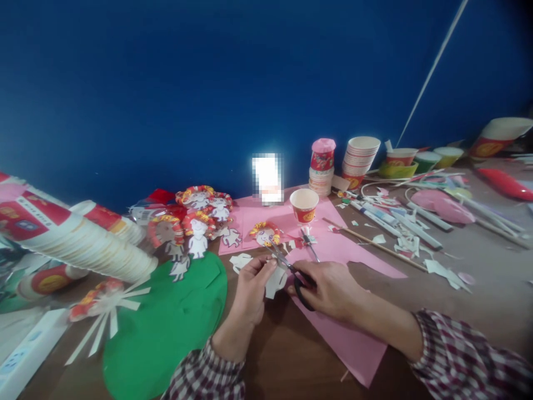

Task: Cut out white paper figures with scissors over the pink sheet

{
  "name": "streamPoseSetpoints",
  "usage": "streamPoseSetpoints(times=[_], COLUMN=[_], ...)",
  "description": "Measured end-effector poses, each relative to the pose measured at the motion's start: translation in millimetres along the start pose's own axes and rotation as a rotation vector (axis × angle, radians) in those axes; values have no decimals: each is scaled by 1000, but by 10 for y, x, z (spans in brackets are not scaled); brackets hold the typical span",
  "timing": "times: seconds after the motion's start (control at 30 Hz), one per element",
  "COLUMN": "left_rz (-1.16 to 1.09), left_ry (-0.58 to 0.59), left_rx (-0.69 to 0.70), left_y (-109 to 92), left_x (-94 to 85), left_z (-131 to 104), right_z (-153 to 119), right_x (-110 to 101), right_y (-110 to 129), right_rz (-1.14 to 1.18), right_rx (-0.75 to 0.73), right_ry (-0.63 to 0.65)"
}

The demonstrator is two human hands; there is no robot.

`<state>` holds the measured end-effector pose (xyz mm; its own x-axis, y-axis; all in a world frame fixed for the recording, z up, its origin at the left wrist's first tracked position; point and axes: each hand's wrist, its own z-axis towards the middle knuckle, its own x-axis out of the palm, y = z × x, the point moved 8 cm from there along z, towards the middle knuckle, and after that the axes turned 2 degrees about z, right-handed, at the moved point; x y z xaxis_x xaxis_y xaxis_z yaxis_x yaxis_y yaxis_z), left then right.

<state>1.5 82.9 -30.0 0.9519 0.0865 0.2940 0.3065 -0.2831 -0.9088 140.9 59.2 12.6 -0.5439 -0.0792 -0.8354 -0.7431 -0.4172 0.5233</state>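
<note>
My left hand (255, 286) pinches a white paper cutout (275, 282) shaped like a small figure's body. A pair of black-handled scissors (305, 289) is in my right hand (328, 286), with my fingers through the loops. The blades reach left to the cutout beside my left fingertips; whether they are cutting paper I cannot tell. Just beyond the blades lies a round paper face (265, 234) with a red and yellow twisted rim. Another white cutout piece (240, 261) rests left of my left hand. A paper cup (304, 205) stands upright behind, near a second cutting tool (308, 243).
Green paper (166, 333) lies at the left, with finished-looking figures (198, 236) beyond it. Stacked paper cups (95, 244) lean in from the left. Pink paper (333, 344) spreads under my right hand. A thin stick (377, 244), pens (375, 219) and scraps cover the right. A blue wall (187, 100) stands behind.
</note>
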Motion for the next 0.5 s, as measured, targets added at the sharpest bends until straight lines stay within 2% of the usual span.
streamPoseSetpoints(times=[0.5], left_rz=[23], left_ry=[16], left_rx=[-15], left_y=[26], left_x=[3], left_z=[-13], right_z=[7], right_x=[19], right_y=[-14], right_rz=[12], right_rx=[-8], right_ry=[-10])
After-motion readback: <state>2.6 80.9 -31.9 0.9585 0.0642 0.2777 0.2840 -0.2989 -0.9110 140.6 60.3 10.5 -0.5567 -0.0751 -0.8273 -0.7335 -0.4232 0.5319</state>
